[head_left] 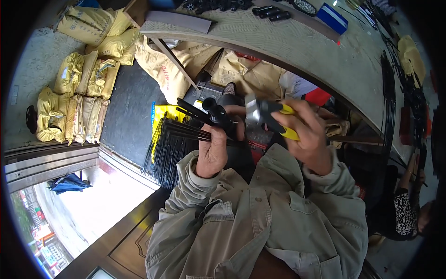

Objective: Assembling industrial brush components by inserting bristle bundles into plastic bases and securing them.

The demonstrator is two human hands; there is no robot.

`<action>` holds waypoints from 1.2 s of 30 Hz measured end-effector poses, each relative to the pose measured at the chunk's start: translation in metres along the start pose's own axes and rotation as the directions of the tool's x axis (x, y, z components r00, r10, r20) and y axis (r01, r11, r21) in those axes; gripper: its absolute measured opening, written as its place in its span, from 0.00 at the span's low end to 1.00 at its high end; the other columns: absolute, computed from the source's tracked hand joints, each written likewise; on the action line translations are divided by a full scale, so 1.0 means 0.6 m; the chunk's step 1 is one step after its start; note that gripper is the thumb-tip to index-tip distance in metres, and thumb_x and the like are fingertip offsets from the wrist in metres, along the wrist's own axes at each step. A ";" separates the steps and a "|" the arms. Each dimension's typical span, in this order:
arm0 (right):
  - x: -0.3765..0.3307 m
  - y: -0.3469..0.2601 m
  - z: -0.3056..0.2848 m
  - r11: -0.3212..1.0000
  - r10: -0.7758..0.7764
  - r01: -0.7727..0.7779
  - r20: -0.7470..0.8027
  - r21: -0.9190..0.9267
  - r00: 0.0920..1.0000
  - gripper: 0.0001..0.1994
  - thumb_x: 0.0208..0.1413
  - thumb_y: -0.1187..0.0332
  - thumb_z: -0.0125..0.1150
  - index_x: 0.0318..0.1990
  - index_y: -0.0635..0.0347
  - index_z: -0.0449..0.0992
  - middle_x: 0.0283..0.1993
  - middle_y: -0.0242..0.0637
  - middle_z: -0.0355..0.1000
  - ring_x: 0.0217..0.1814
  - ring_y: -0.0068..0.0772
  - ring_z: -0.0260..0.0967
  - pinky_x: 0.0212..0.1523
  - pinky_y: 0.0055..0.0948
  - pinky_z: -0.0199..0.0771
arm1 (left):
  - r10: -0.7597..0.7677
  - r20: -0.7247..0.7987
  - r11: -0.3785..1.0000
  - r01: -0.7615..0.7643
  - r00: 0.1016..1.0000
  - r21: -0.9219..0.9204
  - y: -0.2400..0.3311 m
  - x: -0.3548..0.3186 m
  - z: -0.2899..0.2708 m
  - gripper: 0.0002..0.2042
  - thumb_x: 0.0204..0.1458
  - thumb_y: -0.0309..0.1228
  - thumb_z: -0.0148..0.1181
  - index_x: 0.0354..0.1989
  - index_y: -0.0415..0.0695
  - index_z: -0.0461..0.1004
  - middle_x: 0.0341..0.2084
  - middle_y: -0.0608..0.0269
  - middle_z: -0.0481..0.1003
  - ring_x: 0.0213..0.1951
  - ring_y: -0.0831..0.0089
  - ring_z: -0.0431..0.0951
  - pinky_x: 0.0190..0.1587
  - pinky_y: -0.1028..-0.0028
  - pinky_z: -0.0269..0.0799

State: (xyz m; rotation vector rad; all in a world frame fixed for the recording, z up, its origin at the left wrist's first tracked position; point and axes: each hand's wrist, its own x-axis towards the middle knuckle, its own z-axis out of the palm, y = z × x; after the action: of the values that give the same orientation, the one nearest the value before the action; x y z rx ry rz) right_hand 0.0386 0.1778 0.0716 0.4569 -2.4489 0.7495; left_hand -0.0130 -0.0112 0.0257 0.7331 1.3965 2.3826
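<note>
My left hand (215, 151) is closed round a bundle of thin black rods (188, 129) and a black cylindrical part (214, 111) with a round, knob-like end. Thicker black rod ends (189, 109) jut out to the left just above the bundle. In my right hand (309, 132) are pliers (267, 114) with a broad metal head and black-and-yellow handles, slightly blurred. Their head is just right of the black part, apparently apart from it. Many more thin black rods (169, 156) hang in a bunch left of my left forearm, beside a yellow bag (166, 114).
A workbench (297, 42) curves across the far side, carrying black parts (274, 12) and a blue box (332, 19). Yellow sacks (76, 76) are stacked at the far left. Another person's patterned sleeve (405, 214) shows at the right. An open doorway lies at the lower left.
</note>
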 end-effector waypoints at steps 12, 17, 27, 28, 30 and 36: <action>0.009 0.012 -0.041 0.842 -0.158 0.256 0.238 -0.475 0.958 0.07 0.45 0.73 0.57 0.34 0.63 0.73 0.41 0.39 0.65 0.40 0.37 0.66 0.39 0.36 0.68 | -0.099 -0.085 0.994 0.102 0.991 0.026 0.001 -0.018 0.014 0.27 0.56 0.50 0.38 0.46 0.34 0.64 0.28 0.64 0.68 0.29 0.80 0.65 0.34 0.80 0.61; 0.023 0.013 -0.057 0.714 -0.206 0.312 0.238 -0.627 0.949 0.08 0.48 0.70 0.56 0.34 0.63 0.72 0.44 0.39 0.64 0.42 0.37 0.64 0.41 0.38 0.66 | -0.105 -0.066 0.993 0.109 0.992 0.055 0.004 -0.011 0.013 0.30 0.54 0.53 0.40 0.47 0.34 0.64 0.30 0.64 0.69 0.29 0.80 0.66 0.34 0.80 0.62; 0.017 0.019 -0.076 0.788 -0.132 0.405 0.516 -0.464 0.847 0.08 0.48 0.70 0.54 0.35 0.63 0.71 0.43 0.42 0.61 0.42 0.40 0.64 0.41 0.38 0.67 | -0.165 -0.149 0.883 0.213 0.975 0.418 0.019 -0.008 0.035 0.39 0.48 0.65 0.29 0.47 0.37 0.63 0.21 0.65 0.66 0.25 0.78 0.66 0.29 0.79 0.63; 0.013 0.022 -0.071 0.852 -0.105 0.363 0.556 -0.378 0.825 0.08 0.47 0.70 0.54 0.34 0.63 0.70 0.42 0.42 0.61 0.42 0.41 0.64 0.40 0.38 0.67 | -0.160 -0.170 0.870 0.220 0.972 0.441 0.017 -0.009 0.035 0.40 0.48 0.65 0.28 0.47 0.37 0.64 0.21 0.65 0.67 0.24 0.79 0.66 0.29 0.79 0.62; 0.000 0.028 -0.054 0.876 -0.120 0.336 0.519 -0.345 0.846 0.09 0.47 0.70 0.54 0.36 0.63 0.70 0.42 0.42 0.61 0.42 0.41 0.64 0.39 0.37 0.67 | -0.157 -0.200 0.852 0.235 0.967 0.467 0.020 -0.011 0.034 0.40 0.48 0.66 0.27 0.46 0.37 0.64 0.21 0.65 0.67 0.24 0.79 0.66 0.28 0.79 0.62; 0.010 0.044 -0.054 0.987 -0.124 0.156 0.462 -0.031 0.878 0.11 0.46 0.74 0.54 0.40 0.64 0.66 0.39 0.40 0.64 0.41 0.36 0.65 0.37 0.31 0.67 | -0.220 -0.077 0.939 0.233 0.972 0.253 0.010 -0.004 0.011 0.41 0.46 0.66 0.35 0.47 0.34 0.65 0.29 0.64 0.69 0.24 0.80 0.66 0.30 0.80 0.62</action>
State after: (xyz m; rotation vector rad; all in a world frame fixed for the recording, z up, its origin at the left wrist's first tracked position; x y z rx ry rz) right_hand 0.0345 0.2170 0.0872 0.8609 -2.8242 0.5397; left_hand -0.0071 -0.0103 0.0328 0.5433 1.7347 2.0772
